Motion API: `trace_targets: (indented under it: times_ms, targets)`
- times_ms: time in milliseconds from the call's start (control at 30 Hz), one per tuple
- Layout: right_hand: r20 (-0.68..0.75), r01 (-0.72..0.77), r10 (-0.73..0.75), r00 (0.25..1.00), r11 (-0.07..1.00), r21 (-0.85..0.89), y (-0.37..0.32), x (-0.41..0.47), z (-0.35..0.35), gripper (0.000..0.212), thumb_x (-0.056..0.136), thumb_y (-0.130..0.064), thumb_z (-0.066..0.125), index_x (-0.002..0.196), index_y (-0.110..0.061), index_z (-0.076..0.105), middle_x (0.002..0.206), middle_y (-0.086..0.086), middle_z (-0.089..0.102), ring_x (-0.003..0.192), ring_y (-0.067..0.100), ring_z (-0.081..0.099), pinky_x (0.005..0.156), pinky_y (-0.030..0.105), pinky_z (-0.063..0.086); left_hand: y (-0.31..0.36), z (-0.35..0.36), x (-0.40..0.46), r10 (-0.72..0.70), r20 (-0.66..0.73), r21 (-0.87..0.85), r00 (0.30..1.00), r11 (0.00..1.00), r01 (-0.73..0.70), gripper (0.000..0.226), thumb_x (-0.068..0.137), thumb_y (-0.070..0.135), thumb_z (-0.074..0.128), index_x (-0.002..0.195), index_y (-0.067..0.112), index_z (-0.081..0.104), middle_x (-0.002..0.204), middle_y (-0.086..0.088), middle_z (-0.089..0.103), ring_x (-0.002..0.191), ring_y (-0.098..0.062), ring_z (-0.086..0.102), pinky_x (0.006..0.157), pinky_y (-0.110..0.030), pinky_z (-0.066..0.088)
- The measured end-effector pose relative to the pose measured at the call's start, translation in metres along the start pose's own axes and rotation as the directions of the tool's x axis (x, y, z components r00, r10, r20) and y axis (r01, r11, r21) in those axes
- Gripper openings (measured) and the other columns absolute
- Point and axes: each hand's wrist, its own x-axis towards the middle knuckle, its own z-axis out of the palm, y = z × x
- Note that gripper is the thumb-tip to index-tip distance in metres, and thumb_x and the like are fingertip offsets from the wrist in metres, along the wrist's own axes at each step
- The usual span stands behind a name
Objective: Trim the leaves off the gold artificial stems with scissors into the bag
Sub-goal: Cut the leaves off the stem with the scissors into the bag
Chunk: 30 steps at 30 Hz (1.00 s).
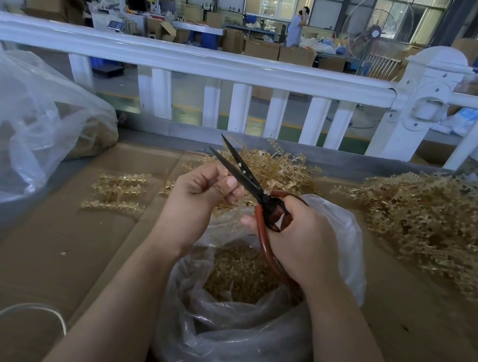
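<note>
My right hand (pixel 294 236) grips the red handles of the scissors (pixel 250 179), whose dark blades stand parted and point up to the left. My left hand (pixel 202 187) is curled just left of the blades and pinches a small gold stem piece (pixel 227 176) that is mostly hidden by the fingers. Both hands hover over a clear plastic bag (pixel 238 337) holding cut gold leaves (pixel 242 272). A pile of gold stems (pixel 271 164) lies behind the hands.
A large heap of gold stems (pixel 443 225) covers the right of the cardboard-covered table (pixel 64 247). Bare gold sprue pieces (pixel 119 190) lie left of my hands. Another clear bag (pixel 11 126) sits far left. A white railing (pixel 188 60) borders the table's back. A white cable (pixel 6 316) lies at the front left.
</note>
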Motion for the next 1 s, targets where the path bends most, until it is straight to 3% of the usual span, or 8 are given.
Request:
trace_targets:
  times_ms: [233,500,600,800,1000]
  targets:
    - [0.005,-0.014,0.014,1.000,0.998,0.064,-0.0018,-0.0009,-0.0008,0.054,0.070,-0.081,0.059,0.078,-0.028,0.064,0.073,-0.017,0.065,0.070,0.000,0.060,0.060,0.013,0.045,0.0016,-0.0007,-0.0007,-0.019,0.005,-0.017,1.000,1.000,0.019,0.020,0.099,0.004,0.052,0.082,0.008,0.062,0.074,-0.001,0.062,0.072,-0.010,0.056,0.073,-0.018,0.049]
    - [0.003,0.001,-0.001,1.000,0.998,0.057,-0.0027,-0.0003,-0.0009,0.056,0.069,-0.087,0.052,0.078,-0.031,0.059,0.072,-0.019,0.063,0.068,0.000,0.059,0.057,0.008,0.041,0.0007,-0.0019,0.0000,0.014,0.031,-0.010,0.999,1.000,-0.014,0.015,0.099,0.002,0.050,0.092,-0.009,0.059,0.074,-0.002,0.060,0.072,-0.011,0.055,0.073,-0.018,0.048]
    - [0.006,-0.002,0.001,1.000,0.995,0.100,-0.0038,0.0001,-0.0009,0.067,0.066,-0.091,0.047,0.085,-0.029,0.065,0.076,-0.019,0.066,0.072,0.000,0.061,0.060,0.011,0.045,0.0020,-0.0012,0.0001,0.012,0.040,0.007,0.999,1.000,-0.012,0.016,0.099,0.001,0.051,0.087,-0.001,0.062,0.071,0.004,0.061,0.070,-0.008,0.056,0.071,-0.016,0.047]
    - [0.011,-0.022,0.021,1.000,0.991,0.129,-0.0026,-0.0002,0.0002,0.067,0.067,-0.089,0.053,0.089,-0.027,0.069,0.078,-0.017,0.069,0.073,0.001,0.064,0.065,0.023,0.055,0.0029,-0.0001,-0.0008,0.011,0.049,-0.002,0.999,1.000,-0.011,0.024,0.098,0.001,0.052,0.082,0.014,0.063,0.068,0.010,0.063,0.069,-0.002,0.057,0.070,-0.013,0.047]
    - [-0.036,0.009,-0.007,0.999,0.998,0.057,-0.0015,-0.0005,-0.0004,0.061,0.070,-0.086,0.056,0.082,-0.027,0.065,0.071,-0.014,0.065,0.067,0.002,0.060,0.059,0.017,0.050,0.0022,-0.0004,-0.0011,0.011,0.041,0.016,0.999,1.000,-0.012,0.024,0.099,0.000,0.051,0.082,0.014,0.063,0.068,0.010,0.064,0.068,-0.002,0.058,0.070,-0.013,0.047]
